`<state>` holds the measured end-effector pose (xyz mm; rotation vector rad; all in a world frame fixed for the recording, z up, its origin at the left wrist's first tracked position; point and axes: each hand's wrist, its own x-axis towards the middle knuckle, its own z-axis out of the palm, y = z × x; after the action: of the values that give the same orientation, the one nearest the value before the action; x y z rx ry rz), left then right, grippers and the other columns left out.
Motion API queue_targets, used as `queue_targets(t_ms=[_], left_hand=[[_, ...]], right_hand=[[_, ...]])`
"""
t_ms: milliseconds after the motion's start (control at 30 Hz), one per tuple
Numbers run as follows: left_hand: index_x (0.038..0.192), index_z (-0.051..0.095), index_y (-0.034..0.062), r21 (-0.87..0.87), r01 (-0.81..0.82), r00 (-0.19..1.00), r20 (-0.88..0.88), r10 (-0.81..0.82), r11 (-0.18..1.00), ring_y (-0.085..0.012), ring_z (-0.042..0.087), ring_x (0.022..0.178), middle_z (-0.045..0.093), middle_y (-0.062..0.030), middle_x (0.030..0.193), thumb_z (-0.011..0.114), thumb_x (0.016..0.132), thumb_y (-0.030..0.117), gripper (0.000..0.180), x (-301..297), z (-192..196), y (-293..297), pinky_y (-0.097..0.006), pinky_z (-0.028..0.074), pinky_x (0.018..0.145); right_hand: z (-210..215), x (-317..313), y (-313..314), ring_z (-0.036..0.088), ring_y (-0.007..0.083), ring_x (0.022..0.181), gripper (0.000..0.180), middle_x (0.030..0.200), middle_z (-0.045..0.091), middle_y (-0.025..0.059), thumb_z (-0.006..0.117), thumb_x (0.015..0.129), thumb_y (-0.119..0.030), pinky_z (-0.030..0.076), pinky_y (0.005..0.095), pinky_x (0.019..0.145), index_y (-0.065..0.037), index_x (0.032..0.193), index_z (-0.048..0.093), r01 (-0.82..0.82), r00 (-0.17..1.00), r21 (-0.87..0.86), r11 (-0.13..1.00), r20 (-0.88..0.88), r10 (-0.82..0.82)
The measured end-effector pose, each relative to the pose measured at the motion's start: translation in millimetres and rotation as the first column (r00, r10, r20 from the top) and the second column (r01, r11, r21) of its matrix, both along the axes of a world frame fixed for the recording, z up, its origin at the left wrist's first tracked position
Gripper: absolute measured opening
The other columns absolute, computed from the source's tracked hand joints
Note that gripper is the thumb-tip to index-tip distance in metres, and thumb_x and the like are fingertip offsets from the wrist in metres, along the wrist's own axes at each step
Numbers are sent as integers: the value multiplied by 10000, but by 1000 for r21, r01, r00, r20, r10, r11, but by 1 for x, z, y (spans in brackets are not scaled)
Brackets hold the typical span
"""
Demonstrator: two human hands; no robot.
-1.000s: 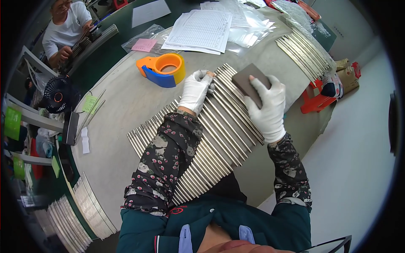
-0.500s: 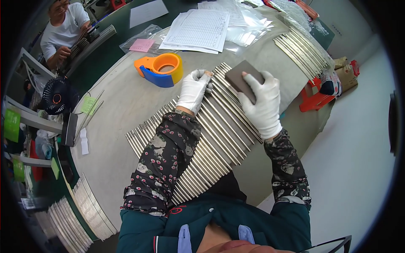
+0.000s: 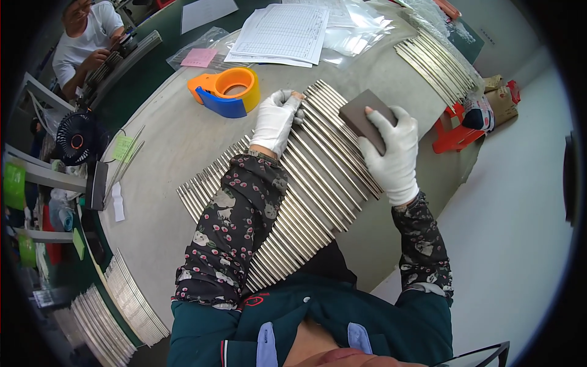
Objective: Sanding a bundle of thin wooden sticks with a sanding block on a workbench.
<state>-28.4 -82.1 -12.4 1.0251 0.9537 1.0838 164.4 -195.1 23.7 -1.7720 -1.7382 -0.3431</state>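
Note:
A row of slim silver metal rods (image 3: 306, 214) lies side by side at a slant across the table in front of me. My left hand (image 3: 275, 119), in a white glove with bare fingertips, is curled closed at the far ends of the rods. Whatever sits between its fingertips is hidden. In my right hand (image 3: 394, 153), gloved the same way, is a dark grey-brown rectangular block (image 3: 367, 116), gripped with thumb and fingers at its sides. The block is at the right edge of the row, near the rods' far half.
Beyond my left hand stands an orange, blue and yellow tape dispenser (image 3: 235, 92). Printed sheets (image 3: 278, 33) and clear plastic bags lie farther back. More rods (image 3: 437, 67) rest at far right, above a red stool (image 3: 449, 134). A small fan (image 3: 76, 140) and another person (image 3: 85, 43) are at left.
My right hand and the block have shifted to the right, toward the outer side of the rods. My left hand stays at the rods' far ends. The whole view has tilted slightly.

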Motion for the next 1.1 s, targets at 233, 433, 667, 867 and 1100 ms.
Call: queue_targets(t_ms=[233, 433, 667, 867, 1100], left_hand=[[1019, 578, -14, -9, -12, 1000, 5, 12, 1000, -62, 496, 607, 556, -3, 740, 621, 939, 171, 206, 0, 0, -1, -184, 411, 555], [1021, 577, -13, -17, -21, 1000, -10, 21, 1000, -68, 496, 607, 551, -8, 745, 613, 942, 158, 192, -1, 3, -2, -190, 417, 552], [1007, 603, -13, 32, -31, 999, 16, 31, 999, -60, 517, 595, 575, -3, 729, 610, 943, 185, 208, -1, -5, -1, -192, 449, 558], [1013, 601, -19, 21, -39, 999, 4, 39, 999, -59, 520, 598, 575, -4, 729, 601, 947, 172, 202, -2, -6, -2, -194, 453, 558], [1018, 571, -16, 14, -19, 1000, 3, 19, 1000, -76, 514, 626, 559, -14, 787, 601, 946, 131, 167, -4, -4, 1, -191, 430, 565]], right_hand=[[-4, 9, -9, 519, 362, 1011, 481, 1155, 521, 209, 741, 679, -155, 455, 436, 869, -101, 1147, 641, -17, 1000, 58, 998, -1, 18], [-8, 6, -8, 522, 370, 968, 465, 1108, 531, 233, 744, 680, -181, 457, 446, 847, -109, 1131, 655, -59, 998, -5, 998, 22, 59], [-8, -2, -8, 501, 352, 1013, 475, 1171, 487, 200, 744, 679, -205, 440, 436, 885, -148, 1140, 643, -32, 994, -65, 997, 103, 39], [-3, -18, -13, 527, 365, 969, 441, 1120, 536, 218, 745, 680, -211, 468, 448, 838, -132, 1106, 664, -408, 912, -20, 913, 20, 409], [2, -17, -22, 532, 364, 971, 452, 1126, 540, 222, 743, 688, -200, 480, 431, 832, -134, 1128, 666, -403, 914, -51, 914, 24, 405]])
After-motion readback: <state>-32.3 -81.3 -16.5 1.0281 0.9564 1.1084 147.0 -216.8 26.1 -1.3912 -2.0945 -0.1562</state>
